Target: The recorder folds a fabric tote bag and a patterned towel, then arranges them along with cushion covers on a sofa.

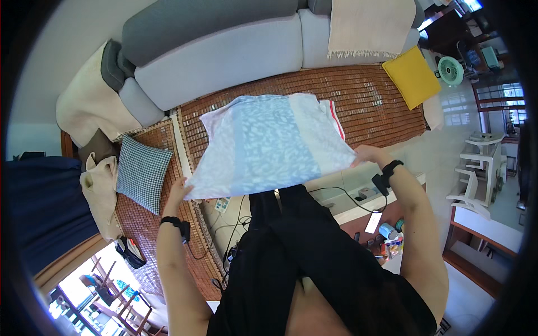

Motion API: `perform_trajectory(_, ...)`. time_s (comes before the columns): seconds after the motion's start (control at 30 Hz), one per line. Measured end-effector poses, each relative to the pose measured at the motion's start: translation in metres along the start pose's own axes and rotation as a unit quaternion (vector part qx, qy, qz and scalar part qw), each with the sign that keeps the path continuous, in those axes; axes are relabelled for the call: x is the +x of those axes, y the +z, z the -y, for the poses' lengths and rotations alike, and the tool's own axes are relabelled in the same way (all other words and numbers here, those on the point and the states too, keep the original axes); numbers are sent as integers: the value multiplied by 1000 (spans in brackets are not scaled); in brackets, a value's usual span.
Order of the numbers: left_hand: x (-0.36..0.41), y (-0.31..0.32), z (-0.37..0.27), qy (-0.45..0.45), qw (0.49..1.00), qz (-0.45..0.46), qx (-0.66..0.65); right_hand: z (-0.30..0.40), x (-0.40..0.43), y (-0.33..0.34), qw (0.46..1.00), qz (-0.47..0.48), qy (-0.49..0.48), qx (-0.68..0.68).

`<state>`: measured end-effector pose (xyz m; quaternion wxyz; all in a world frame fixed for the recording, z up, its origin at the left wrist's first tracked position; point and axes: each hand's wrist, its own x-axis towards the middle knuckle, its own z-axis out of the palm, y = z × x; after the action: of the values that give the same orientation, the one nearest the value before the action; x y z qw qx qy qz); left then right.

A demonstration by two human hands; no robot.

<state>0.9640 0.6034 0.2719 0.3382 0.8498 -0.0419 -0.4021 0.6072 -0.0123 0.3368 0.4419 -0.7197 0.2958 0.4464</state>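
A light blue and white patterned cloth (pixel 273 143) is stretched out before me, above the brown tiled mat on the sofa seat. My left hand (pixel 180 191) grips its near left corner. The near right corner is pinched in my right hand (pixel 366 155). Between my hands the near edge runs fairly straight, slanting up to the right. The far part seems to rest on the mat. At its right side, a white piece of fabric with a red stripe (pixel 334 117) shows from underneath. Each wrist wears a black band with a small device.
A grey sofa (pixel 222 54) stands ahead, with a yellow cushion (pixel 412 77) at right and a houndstooth cushion (pixel 143 174) at left. A low table (pixel 349 214) holding a blue can (pixel 387 231) is at my right. Black cables (pixel 241 218) trail on the floor near my legs.
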Motion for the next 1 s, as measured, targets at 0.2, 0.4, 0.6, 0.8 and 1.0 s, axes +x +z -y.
perform_trajectory(0.2, -4, 56, 29, -8, 980, 164, 112, -32, 33, 26, 990, -55, 32, 123)
perform_trajectory(0.4, -14, 52, 20, -33, 940, 174, 292, -49, 47, 24, 921, -93, -32, 377)
perform_trajectory(0.6, -12, 26, -30, -69, 997, 0, -46, -19, 30, 11, 872, -151, -108, 453)
perform_trajectory(0.8, 6, -40, -145, 71, 972, -96, -205, 62, -5, -75, 958, -142, -148, 199)
perform_trajectory(1.0, 34, -130, -234, 178, 964, -185, 64, 150, -67, -164, 927, -194, -203, -249)
